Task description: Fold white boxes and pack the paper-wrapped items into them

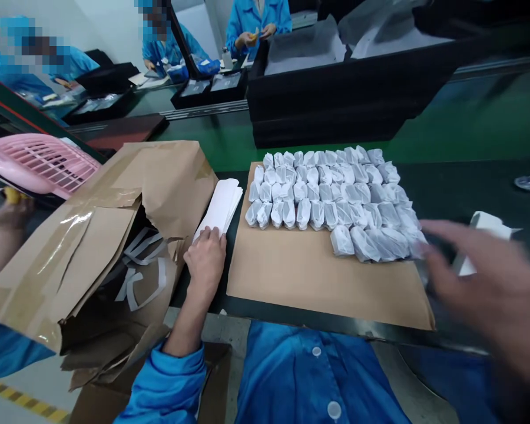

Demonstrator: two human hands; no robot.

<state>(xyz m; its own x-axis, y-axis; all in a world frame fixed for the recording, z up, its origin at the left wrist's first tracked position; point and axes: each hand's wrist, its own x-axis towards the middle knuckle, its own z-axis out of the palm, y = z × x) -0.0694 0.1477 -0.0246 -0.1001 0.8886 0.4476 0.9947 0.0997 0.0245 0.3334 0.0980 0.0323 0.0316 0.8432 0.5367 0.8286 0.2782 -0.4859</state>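
My left hand [206,258] rests with curled fingers on the near end of a stack of white paper sheets [221,206], between a torn cardboard box [115,235] and a brown cardboard sheet [309,277]. Several rows of small paper-wrapped items [331,197] lie on the far part of that sheet. My right hand [490,288] is blurred at the right, fingers stretched out toward the nearest wrapped items, holding nothing that I can see. A white piece [486,227] lies just behind it.
A pink plastic basket [44,162] sits at the left, with another person's arm [0,235] beside it. Black trays [348,94] stand across the green conveyor belt [468,123]. Other people in blue coats work at the far side.
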